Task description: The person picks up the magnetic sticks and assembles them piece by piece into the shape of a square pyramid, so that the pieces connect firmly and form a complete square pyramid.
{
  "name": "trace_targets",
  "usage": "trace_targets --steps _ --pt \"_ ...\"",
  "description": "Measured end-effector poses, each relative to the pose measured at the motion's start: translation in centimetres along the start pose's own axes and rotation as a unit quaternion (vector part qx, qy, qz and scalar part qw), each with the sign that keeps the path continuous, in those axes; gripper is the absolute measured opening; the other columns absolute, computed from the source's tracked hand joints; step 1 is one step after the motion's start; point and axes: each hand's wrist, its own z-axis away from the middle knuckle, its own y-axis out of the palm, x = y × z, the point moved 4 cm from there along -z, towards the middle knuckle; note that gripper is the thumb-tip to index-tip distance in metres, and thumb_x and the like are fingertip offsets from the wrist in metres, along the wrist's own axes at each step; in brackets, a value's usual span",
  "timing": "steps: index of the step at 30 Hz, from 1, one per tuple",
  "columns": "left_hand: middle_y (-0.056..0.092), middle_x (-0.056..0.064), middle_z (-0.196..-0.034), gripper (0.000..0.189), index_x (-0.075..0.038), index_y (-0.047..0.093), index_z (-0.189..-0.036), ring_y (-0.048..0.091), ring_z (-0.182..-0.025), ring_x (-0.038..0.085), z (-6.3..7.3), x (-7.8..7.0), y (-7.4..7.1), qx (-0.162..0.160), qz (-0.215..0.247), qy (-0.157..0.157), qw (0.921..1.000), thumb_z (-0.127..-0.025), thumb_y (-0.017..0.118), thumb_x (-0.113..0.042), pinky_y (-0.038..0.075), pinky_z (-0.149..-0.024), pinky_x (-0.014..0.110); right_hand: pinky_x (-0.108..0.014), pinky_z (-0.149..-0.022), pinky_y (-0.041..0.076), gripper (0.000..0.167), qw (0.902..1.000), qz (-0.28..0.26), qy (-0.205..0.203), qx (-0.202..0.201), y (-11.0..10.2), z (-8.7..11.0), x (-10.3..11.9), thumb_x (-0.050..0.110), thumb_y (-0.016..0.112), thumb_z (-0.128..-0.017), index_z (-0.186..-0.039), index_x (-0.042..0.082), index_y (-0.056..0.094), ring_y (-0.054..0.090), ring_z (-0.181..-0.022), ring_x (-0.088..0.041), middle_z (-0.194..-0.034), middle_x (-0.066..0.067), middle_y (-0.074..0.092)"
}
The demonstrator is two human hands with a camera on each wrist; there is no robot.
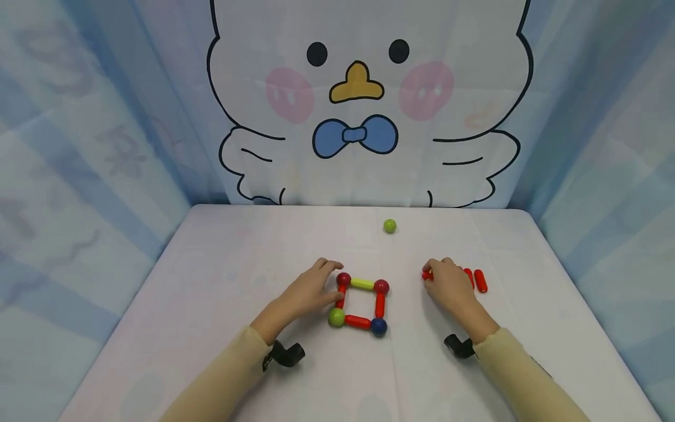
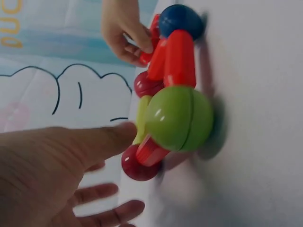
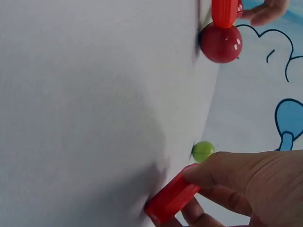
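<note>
A square of rods and balls (image 1: 358, 323) lies flat on the table, with two dark red balls (image 1: 381, 286), a green ball (image 1: 336, 317) and a blue ball (image 1: 378, 327) at its corners. Three sides are red rods; the far side is a yellow-green rod (image 1: 362, 283). My left hand (image 1: 311, 288) is at the square's left side, fingers spread, thumb beside the left rod; whether it touches cannot be told. To the right, my right hand (image 1: 450, 285) pinches a red rod (image 3: 173, 195) between thumb and fingers, close to the tabletop.
More red rods (image 1: 480, 281) lie just right of my right hand, partly hidden by it. A loose green ball (image 1: 389, 225) sits near the table's far edge. Behind the white table (image 1: 237, 246) hangs a printed curtain (image 1: 358, 176), with curtains at both sides too.
</note>
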Motion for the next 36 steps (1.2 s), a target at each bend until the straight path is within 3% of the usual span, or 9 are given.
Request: trace_targets --steps 2,5,8,12,18,24,36 --pt "0.049 0.009 -0.152 0.068 -0.016 0.049 -0.150 0.056 -0.131 0.028 -0.1 0.2 -0.1 0.023 0.007 0.036 0.9991 -0.091 0.081 -0.028 0.049 -0.110 0.047 -0.043 -0.078 0.058 0.025 0.9984 -0.055 0.005 0.014 0.1 -0.1 0.7 0.012 0.068 -0.095 -0.118 0.001 0.067 0.063 -0.090 -0.031 -0.109 -0.021 0.067" --pt "0.044 0.010 -0.159 0.078 -0.012 0.045 -0.154 0.052 -0.137 0.031 -0.1 0.5 -0.1 0.068 0.026 0.072 0.9947 -0.088 0.084 -0.029 0.044 -0.115 0.049 -0.041 -0.083 0.060 0.026 0.9915 -0.127 0.001 0.026 0.2 0.0 1.9 0.014 0.068 -0.097 -0.121 0.004 0.066 0.067 -0.097 -0.029 -0.113 -0.018 0.071" --pt "0.045 0.010 -0.159 0.086 -0.010 0.042 -0.155 0.052 -0.137 0.031 -0.1 0.7 0.1 0.093 0.036 0.082 0.9916 -0.086 0.086 -0.034 0.043 -0.116 0.047 -0.038 -0.081 0.061 0.026 0.9801 -0.196 -0.003 0.035 0.1 0.4 3.1 0.015 0.068 -0.097 -0.121 0.006 0.065 0.069 -0.099 -0.028 -0.113 -0.015 0.072" --pt "0.048 0.009 -0.156 0.085 -0.010 0.042 -0.155 0.052 -0.137 0.031 0.0 0.6 0.2 0.093 0.038 0.085 0.9913 -0.086 0.086 -0.036 0.043 -0.116 0.047 -0.037 -0.080 0.062 0.025 0.9668 -0.253 -0.018 0.034 0.0 0.7 4.5 0.017 0.069 -0.097 -0.120 0.008 0.064 0.070 -0.100 -0.026 -0.114 -0.013 0.071" --pt "0.045 0.008 -0.159 0.093 -0.011 0.042 -0.156 0.043 -0.147 0.029 0.2 0.3 0.3 0.106 0.029 0.084 0.9904 -0.081 0.088 -0.044 0.038 -0.120 0.048 -0.043 -0.088 0.061 0.026 0.9611 -0.273 -0.039 0.019 -0.1 0.9 6.0 0.015 0.071 -0.096 -0.120 0.009 0.064 0.071 -0.107 -0.029 -0.119 -0.012 0.070" --pt "0.037 0.004 -0.164 0.108 -0.015 0.037 -0.159 0.041 -0.146 0.027 0.5 0.4 0.4 0.133 0.026 0.080 0.9876 -0.073 0.094 -0.046 0.040 -0.118 0.049 -0.045 -0.092 0.060 0.024 0.9550 -0.292 -0.044 0.021 0.2 0.9 6.3 0.012 0.071 -0.095 -0.118 0.011 0.064 0.070 -0.112 -0.030 -0.119 -0.011 0.070" --pt "0.035 0.001 -0.166 0.109 -0.018 0.034 -0.161 0.037 -0.149 0.026 0.6 0.9 0.3 0.130 -0.004 0.094 0.9871 -0.074 0.093 -0.046 0.037 -0.120 0.047 -0.046 -0.094 0.059 0.026 0.9554 -0.286 -0.057 0.044 1.3 0.6 5.9 0.008 0.070 -0.095 -0.121 0.008 0.063 0.070 -0.111 -0.030 -0.118 -0.011 0.072"
